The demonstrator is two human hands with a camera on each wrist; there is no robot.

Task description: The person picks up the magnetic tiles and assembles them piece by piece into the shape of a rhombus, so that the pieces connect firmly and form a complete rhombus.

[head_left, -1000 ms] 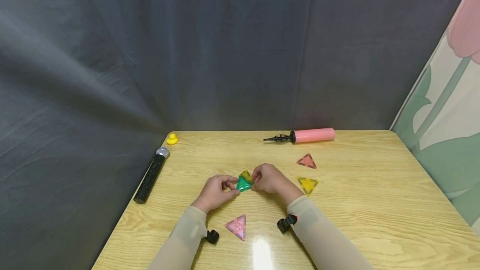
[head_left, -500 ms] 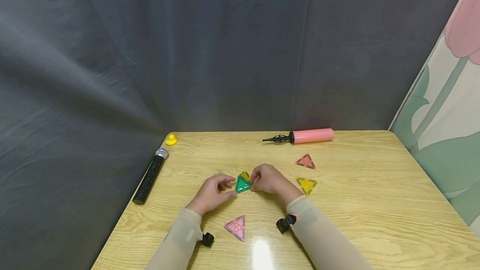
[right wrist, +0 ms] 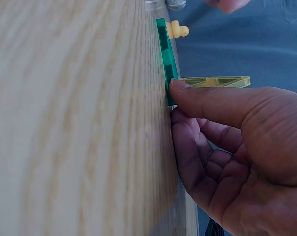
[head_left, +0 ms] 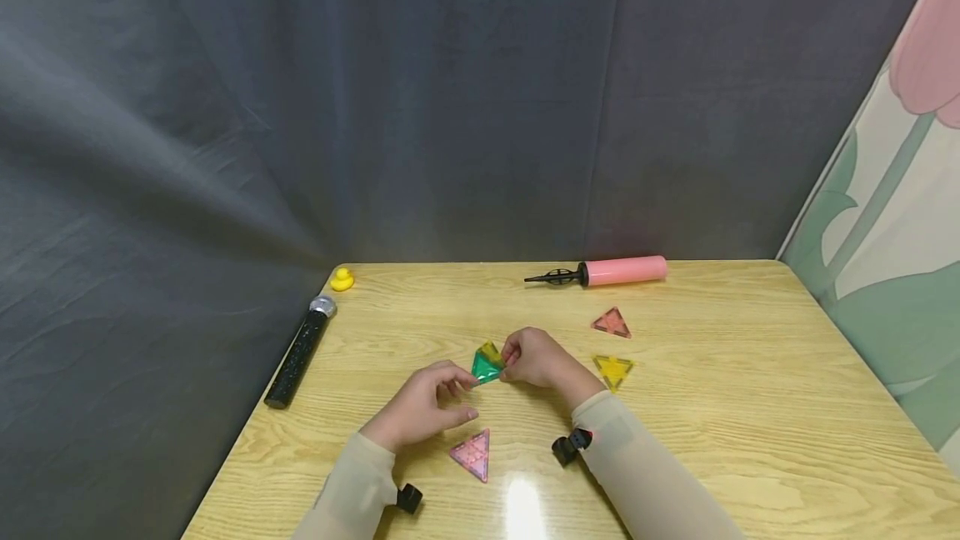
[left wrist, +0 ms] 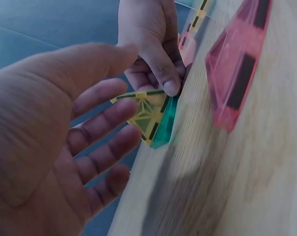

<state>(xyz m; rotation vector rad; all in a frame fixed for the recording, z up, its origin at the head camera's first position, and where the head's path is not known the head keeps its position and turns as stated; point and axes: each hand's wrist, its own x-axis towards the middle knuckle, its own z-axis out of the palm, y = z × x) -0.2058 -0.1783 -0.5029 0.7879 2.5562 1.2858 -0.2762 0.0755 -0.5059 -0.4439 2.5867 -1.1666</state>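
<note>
A green triangular magnetic tile [head_left: 486, 368] lies on the table, and a yellow triangular tile [left wrist: 147, 114] stands raised along one of its edges. My right hand [head_left: 534, 357] pinches the green tile at its right corner, where the two tiles meet; its thumb [right wrist: 197, 98] shows there in the right wrist view. My left hand [head_left: 422, 405] is just left of the pair with thumb and fingers spread and nothing held. In the head view its fingertips come close to the green tile; touch is hard to tell. A pink triangular tile [head_left: 472, 455] lies nearer me.
Right of my right hand lie another yellow tile [head_left: 613, 372] and a reddish tile [head_left: 612, 322]. A pink hand pump [head_left: 622, 271] lies at the back edge. A black microphone [head_left: 302, 357] and a yellow rubber duck [head_left: 342, 279] are along the left edge.
My left hand has drawn away from the green tile, down and left, its thumb parting from the fingers. My right hand stays at the tiles' right corner.
</note>
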